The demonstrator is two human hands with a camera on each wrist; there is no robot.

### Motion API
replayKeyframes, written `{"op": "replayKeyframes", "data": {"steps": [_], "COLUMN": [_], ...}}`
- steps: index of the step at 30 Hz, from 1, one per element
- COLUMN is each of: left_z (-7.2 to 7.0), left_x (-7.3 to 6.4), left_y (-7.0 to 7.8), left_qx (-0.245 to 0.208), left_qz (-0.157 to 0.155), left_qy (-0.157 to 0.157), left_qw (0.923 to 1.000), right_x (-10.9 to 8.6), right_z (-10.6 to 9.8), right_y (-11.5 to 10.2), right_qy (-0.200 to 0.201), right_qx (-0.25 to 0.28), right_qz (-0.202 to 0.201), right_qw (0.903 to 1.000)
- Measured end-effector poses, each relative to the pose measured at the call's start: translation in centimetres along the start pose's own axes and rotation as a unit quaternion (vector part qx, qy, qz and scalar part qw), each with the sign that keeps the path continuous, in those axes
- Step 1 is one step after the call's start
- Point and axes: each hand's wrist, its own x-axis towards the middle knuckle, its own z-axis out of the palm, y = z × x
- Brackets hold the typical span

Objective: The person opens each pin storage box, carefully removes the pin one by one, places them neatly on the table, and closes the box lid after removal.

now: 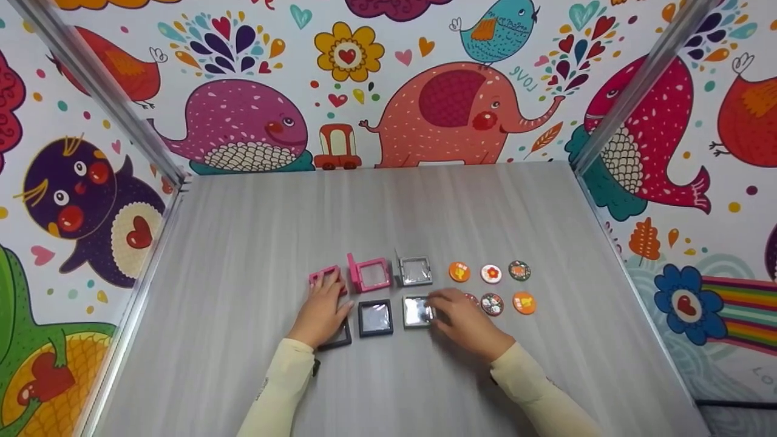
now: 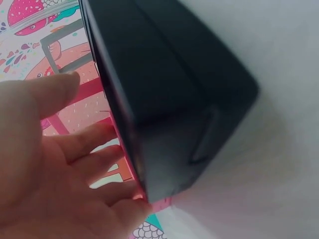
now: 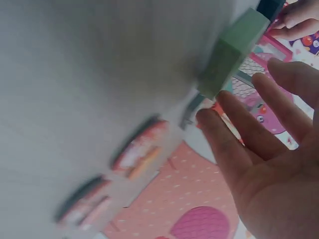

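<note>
My left hand [image 1: 322, 311] lies over the left end of the group of small square frames, its fingers resting at a pink frame [image 1: 315, 277]. Under its palm side is a black frame [image 1: 337, 341], seen close up as a thick black block [image 2: 174, 74] in the left wrist view. My right hand [image 1: 468, 321] has its fingertips at the right edge of a pale frame with a clear window [image 1: 417, 311]; in the right wrist view its fingers are extended beside this greenish frame [image 3: 232, 55]. A dark frame [image 1: 376, 317] lies between the hands.
Behind stand an open pink frame [image 1: 372, 275] and an open grey frame [image 1: 415, 271], each with its lid raised. Several round badges lie to the right, including an orange one [image 1: 524, 303] and a flowered one [image 1: 491, 274]. Printed panels [image 1: 340, 121] wall the table.
</note>
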Motion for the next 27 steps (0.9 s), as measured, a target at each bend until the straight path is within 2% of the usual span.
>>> {"op": "replayKeyframes", "data": {"steps": [3,5,9,12,14,16,19,23,27], "left_z": [-0.1,-0.1,0.0,0.2,0.3,0.4,0.4,0.2,0.1], "left_x": [-0.1,-0.1,0.0,-0.1,0.0,0.1,0.1,0.1,0.1], "left_y": [-0.1,-0.1,-0.1,-0.1,-0.1,-0.1,-0.2,-0.2,-0.3], "left_qx": [0.003,0.003,0.002,0.0,-0.003,-0.002,-0.002,-0.003,-0.006], "left_qz": [0.0,-0.002,-0.004,0.0,0.01,0.016,0.019,0.007,0.006], "left_qy": [0.001,0.001,-0.004,-0.009,-0.006,-0.005,-0.002,-0.007,-0.009], "left_qw": [1.0,1.0,1.0,1.0,0.9999,0.9999,0.9998,0.9999,0.9999], "right_x": [2.7,4.8,8.8,10.9,11.9,12.4,12.7,12.2,11.1], "right_z": [-1.1,-1.8,-2.3,-2.0,-1.7,-1.5,-1.4,-1.4,-1.2], "right_y": [-0.8,-1.1,-1.0,-0.2,0.4,0.9,1.4,2.0,3.1], "right_qy": [0.026,0.025,-0.048,-0.109,-0.129,-0.135,-0.127,-0.103,-0.075], "right_qx": [-0.005,0.002,0.011,-0.012,-0.026,-0.028,-0.001,0.029,0.026], "right_qz": [-0.027,-0.048,-0.08,-0.103,-0.12,-0.13,-0.125,-0.106,-0.088], "right_qw": [0.9993,0.9985,0.9956,0.9886,0.984,0.9819,0.984,0.9886,0.993]}}
